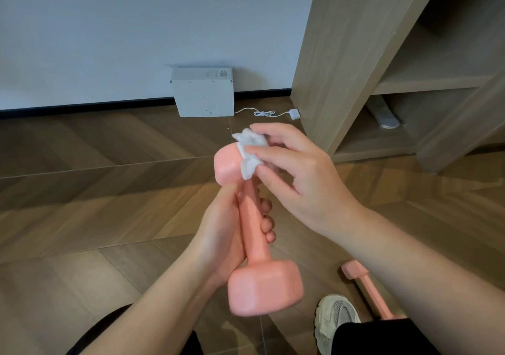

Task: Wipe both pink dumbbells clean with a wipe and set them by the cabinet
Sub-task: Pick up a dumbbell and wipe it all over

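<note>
My left hand (218, 234) grips the handle of a pink dumbbell (263, 286), held upright above the floor with one head near me and the other pointing away. My right hand (297, 174) pinches a crumpled white wipe (250, 149) and presses it against the far head of that dumbbell. A second pink dumbbell (366, 286) lies on the wooden floor at the lower right, partly hidden behind my right forearm. The wooden cabinet (341, 54) stands at the right, just beyond my right hand.
A white box (203, 95) sits against the wall with a white cable and plug (293, 113) trailing toward the cabinet. My shoe (333, 319) and dark trouser legs are at the bottom. The cabinet's lower shelf holds a grey object (384, 114).
</note>
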`<state>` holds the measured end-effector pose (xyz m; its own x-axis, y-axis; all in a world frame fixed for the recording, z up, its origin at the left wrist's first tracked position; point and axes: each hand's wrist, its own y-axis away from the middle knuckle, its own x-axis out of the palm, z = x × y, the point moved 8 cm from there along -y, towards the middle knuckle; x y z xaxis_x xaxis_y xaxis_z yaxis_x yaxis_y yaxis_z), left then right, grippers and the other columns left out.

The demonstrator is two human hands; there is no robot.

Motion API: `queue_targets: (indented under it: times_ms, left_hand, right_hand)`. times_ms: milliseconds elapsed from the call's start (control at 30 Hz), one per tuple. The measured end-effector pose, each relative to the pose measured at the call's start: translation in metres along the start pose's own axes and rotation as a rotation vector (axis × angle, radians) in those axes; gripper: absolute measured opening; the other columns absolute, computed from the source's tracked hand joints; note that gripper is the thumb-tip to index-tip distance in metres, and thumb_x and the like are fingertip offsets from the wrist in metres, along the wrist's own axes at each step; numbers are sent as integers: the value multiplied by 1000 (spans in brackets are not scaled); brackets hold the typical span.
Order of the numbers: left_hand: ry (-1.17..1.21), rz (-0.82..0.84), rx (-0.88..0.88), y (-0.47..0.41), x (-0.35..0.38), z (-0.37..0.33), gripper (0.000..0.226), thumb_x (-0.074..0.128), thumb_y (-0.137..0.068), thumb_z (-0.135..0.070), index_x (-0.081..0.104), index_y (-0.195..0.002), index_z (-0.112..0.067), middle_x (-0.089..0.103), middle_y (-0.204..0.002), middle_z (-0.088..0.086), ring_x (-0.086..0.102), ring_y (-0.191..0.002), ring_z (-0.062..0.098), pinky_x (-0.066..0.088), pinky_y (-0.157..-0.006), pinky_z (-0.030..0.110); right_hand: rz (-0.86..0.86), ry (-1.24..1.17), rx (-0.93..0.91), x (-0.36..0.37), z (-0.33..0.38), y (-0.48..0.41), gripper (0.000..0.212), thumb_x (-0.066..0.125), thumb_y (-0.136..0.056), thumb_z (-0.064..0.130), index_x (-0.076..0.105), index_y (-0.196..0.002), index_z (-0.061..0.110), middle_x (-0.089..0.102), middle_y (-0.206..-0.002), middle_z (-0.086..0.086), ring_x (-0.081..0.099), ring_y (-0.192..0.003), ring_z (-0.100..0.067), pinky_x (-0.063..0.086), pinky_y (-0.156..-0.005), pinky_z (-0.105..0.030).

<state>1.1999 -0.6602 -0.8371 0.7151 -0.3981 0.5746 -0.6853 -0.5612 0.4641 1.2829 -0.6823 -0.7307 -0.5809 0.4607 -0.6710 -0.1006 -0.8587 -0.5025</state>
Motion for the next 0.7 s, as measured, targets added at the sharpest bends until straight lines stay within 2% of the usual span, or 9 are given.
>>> queue_targets:
  times_ms: [67, 133, 200, 233, 300, 400, 500, 600, 700]
  left_hand:
    - [-42, -12, 38, 2, 0, 1, 26, 41, -98, -31, 57, -96, -10, 50, -65, 6, 44, -46, 18, 41, -42, 28]
    - [-54, -42, 47, 6, 1, -2, 26, 41, -99, -33, 55, -98, -11, 49, -66, 7, 44, -46, 18, 41, -41, 28]
    - [-90, -86, 10, -8, 2, -14, 29, 43, -99, -34, 57, -92, -10, 45, -66, 7, 43, -39, 18, 35, -40, 26]
    - [47, -54, -36, -9, -1, -16, 31, 46, -99, -33, 55, -83, -9, 43, -65, 6, 42, -32, 21, 29, -40, 27]
    - [-83, -103, -83, -5, -6, -18, 35, 50, -97, -35, 49, -72, -10, 39, -65, 6, 46, -32, 24, 28, -44, 32]
    - [-32, 6, -32, -3, -2, -11, 42, 48, -89, -56, 53, -84, -15, 44, -68, 8, 41, -45, 20, 39, -45, 28]
    - [-1, 103, 4, -2, -5, 0, 73, 35, -85, -80, 60, -95, -13, 45, -66, 7, 41, -46, 18, 40, -45, 27]
    - [23, 74, -36, -2, -1, -4, 78, 26, -81, -84, 51, -87, -11, 43, -62, 7, 38, -42, 18, 39, -42, 25]
    - [57, 76, -16, -2, -1, -2, 81, 23, -83, -83, 54, -100, -10, 46, -67, 9, 46, -52, 20, 45, -48, 30]
  right_hand:
    - [-14, 62, -78, 3, 7, -1, 22, 60, -89, 1, 71, -108, 3, 60, -120, -11, 56, -109, -28, 46, -90, -43]
    - [-71, 113, -60, -2, 3, -2, 20, 62, -87, -1, 73, -102, 3, 62, -109, -11, 56, -99, -28, 47, -84, -43]
    - [-111, 115, 22, -8, -7, -2, 17, 63, -85, -3, 74, -97, 1, 62, -100, -9, 56, -94, -24, 48, -82, -34]
    - [-115, 94, 75, -10, -12, -2, 16, 63, -84, -4, 74, -95, 1, 61, -98, -8, 57, -92, -22, 47, -82, -27]
    - [-119, 41, 143, -11, -16, -4, 17, 63, -83, -6, 74, -94, 2, 62, -97, -6, 59, -91, -16, 44, -78, -14]
    - [-119, -17, 87, -7, -4, -9, 20, 61, -83, -8, 73, -95, 3, 63, -101, -5, 58, -93, -10, 43, -78, -11]
    - [-108, -39, 42, -5, 2, -11, 25, 58, -82, -10, 73, -97, 3, 63, -103, -5, 58, -96, -10, 44, -80, -15]
    - [-128, -42, 162, -10, -11, -10, 28, 57, -81, -11, 73, -99, 4, 65, -102, -4, 60, -95, -14, 46, -78, -18]
    - [-138, -65, 111, -9, -2, -10, 28, 58, -81, -12, 73, -98, 4, 65, -103, -4, 61, -96, -13, 47, -80, -18]
